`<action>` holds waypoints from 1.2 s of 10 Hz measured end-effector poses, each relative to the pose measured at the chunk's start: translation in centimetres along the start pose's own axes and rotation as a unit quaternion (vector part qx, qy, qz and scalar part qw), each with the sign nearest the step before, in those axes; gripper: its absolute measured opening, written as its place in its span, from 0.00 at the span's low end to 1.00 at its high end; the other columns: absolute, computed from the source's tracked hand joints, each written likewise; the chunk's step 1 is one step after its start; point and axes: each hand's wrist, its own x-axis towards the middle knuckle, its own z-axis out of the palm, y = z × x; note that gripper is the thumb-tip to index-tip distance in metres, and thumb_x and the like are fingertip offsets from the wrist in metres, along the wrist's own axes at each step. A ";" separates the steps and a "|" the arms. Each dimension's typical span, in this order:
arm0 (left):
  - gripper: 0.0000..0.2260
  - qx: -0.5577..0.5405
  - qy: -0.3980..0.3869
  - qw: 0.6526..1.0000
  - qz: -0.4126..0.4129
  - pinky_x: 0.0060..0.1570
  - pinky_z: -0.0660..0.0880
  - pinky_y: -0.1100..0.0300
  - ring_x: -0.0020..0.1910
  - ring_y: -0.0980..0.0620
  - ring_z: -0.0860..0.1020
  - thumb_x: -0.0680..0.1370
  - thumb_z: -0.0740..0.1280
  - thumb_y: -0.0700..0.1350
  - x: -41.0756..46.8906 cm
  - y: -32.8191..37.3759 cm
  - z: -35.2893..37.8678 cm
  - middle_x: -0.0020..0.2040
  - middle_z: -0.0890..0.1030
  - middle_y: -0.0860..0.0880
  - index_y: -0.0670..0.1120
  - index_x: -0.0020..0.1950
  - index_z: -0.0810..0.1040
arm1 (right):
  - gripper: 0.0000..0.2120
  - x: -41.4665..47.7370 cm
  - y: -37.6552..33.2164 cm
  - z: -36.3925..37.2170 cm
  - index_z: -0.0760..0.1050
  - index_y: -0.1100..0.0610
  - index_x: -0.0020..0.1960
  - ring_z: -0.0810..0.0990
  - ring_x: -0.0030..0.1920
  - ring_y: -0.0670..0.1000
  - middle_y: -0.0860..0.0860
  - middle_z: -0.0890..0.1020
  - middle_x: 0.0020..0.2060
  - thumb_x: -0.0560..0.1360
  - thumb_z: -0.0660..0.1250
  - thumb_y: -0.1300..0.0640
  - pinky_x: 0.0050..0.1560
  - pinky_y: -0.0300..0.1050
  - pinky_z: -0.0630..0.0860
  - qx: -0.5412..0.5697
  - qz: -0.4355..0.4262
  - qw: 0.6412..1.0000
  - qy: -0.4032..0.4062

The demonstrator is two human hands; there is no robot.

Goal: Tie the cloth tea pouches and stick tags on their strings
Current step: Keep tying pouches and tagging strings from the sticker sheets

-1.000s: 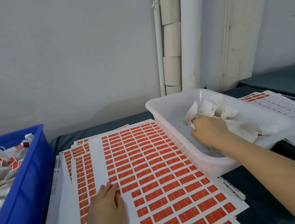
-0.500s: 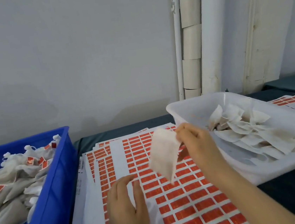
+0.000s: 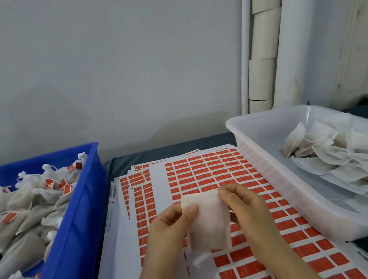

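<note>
Pouch [image 3: 207, 219] is up off the table [image 3: 170, 151], held over the sticker sheets [image 3: 228, 171] at the near middle, and I read it as flat and not yet tied.

Head view, the only feed I've got: the left hand [image 3: 166, 233] pinches the upper left corner, thumb on the front. The right hand [image 3: 248, 210] pinches the upper right edge. That stretches the mouth between them, I'd judge to find the drawstring and pull it closed.

The sheets lie right under the hands, so a tag is within reach once the knot's in. A blue bin [image 3: 77, 220] at the left edge holds tagged pouches [image 3: 20, 203], and a white tray [image 3: 274, 175] at the right edge holds loose pouches [image 3: 331, 154]: supply one side, finished the other.

A pale wisp [image 3: 199, 261] hangs below the pouch, probably string, but it's too blurred for me to call. The fingers behind the cloth are hidden, and both forearms are cut off at the bottom.
</note>
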 end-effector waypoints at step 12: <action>0.35 0.152 0.093 0.964 0.197 0.63 0.64 0.61 0.59 0.68 0.67 0.62 0.68 0.61 -1.7 -0.5 1.4 0.61 0.61 0.78 0.71 0.66 0.58 | 0.07 -2.2 0.7 2.0 0.75 0.47 0.40 0.80 0.40 0.37 0.35 0.81 0.36 0.73 0.68 0.57 0.33 0.29 0.75 -0.031 -0.058 0.996 -0.060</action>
